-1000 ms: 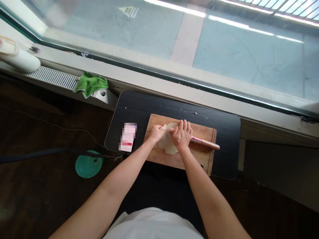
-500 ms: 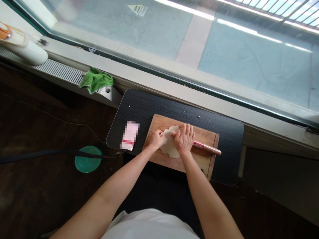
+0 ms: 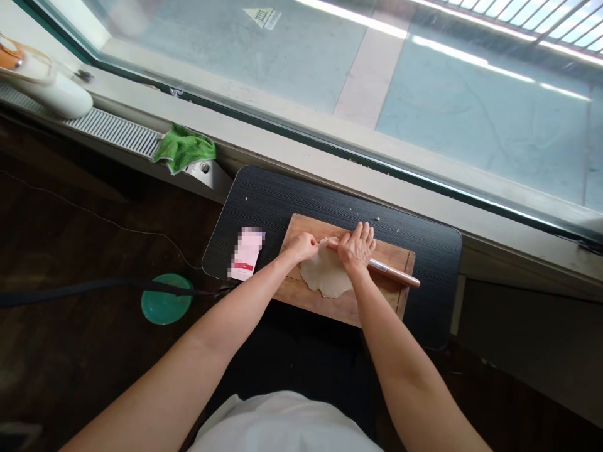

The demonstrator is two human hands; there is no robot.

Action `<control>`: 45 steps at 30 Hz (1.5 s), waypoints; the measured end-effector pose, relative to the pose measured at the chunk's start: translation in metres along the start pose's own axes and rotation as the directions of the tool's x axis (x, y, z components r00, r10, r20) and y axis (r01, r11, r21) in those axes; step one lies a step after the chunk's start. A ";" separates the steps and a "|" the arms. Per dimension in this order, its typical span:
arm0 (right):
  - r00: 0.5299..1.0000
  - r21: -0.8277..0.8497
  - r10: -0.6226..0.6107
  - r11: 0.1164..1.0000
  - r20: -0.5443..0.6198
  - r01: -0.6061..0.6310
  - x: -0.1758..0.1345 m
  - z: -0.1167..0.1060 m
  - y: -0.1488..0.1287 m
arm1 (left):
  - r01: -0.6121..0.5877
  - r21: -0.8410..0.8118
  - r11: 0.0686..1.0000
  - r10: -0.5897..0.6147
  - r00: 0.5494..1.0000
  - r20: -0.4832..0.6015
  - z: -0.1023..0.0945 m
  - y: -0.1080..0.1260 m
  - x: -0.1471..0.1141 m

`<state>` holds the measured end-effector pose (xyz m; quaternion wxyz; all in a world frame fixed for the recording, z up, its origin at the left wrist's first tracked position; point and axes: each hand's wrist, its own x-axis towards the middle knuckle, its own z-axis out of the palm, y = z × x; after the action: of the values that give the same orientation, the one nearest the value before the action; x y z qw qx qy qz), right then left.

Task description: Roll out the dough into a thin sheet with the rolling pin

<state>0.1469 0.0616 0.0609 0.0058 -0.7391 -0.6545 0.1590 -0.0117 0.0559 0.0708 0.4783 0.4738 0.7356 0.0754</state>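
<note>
A thin, pale sheet of dough (image 3: 325, 273) with an uneven edge lies on the wooden board (image 3: 336, 307). My left hand (image 3: 304, 246) is closed in a pinch at the dough's far left edge. Under the palm of my right hand (image 3: 357, 248) runs a pinkish rolling pin (image 3: 396, 273), which slants across the board. Its left end rests on the dough and its right end sticks out past the board's edge. The fingers of my right hand are stretched out, lying over the pin rather than wrapped round it.
The board rests on a small black table (image 3: 268, 194) by the window. A pink, blurred-out object (image 3: 247, 254) lies left of the board. A green cloth (image 3: 186, 149) hangs on the radiator (image 3: 117, 135). Below left are a teal basin (image 3: 164, 304) and a dark strap (image 3: 94, 289).
My right hand has slid forward and a little right along the rolling pin, its fingers now pointing farther away. My left hand has moved forward and right along the dough's edge.
</note>
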 end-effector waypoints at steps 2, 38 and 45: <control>0.998 -0.004 -0.055 0.998 -0.005 0.055 -0.013 0.002 0.004 | -0.010 0.014 1.000 0.010 1.000 0.023 0.002 -0.006 -0.009; 0.981 0.055 -0.110 0.991 -0.157 0.120 0.012 0.013 0.019 | 0.128 -0.092 0.988 -0.129 0.992 -0.011 0.017 -0.014 -0.042; 0.985 0.044 -0.088 0.994 -0.148 0.096 -0.002 0.013 0.020 | 0.114 -0.106 0.988 -0.116 0.993 -0.007 0.013 -0.005 -0.036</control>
<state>0.1628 0.0547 0.0448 0.0799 -0.7174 -0.6814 0.1209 -0.0017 0.0213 0.0835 0.5016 0.4041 0.7597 0.0894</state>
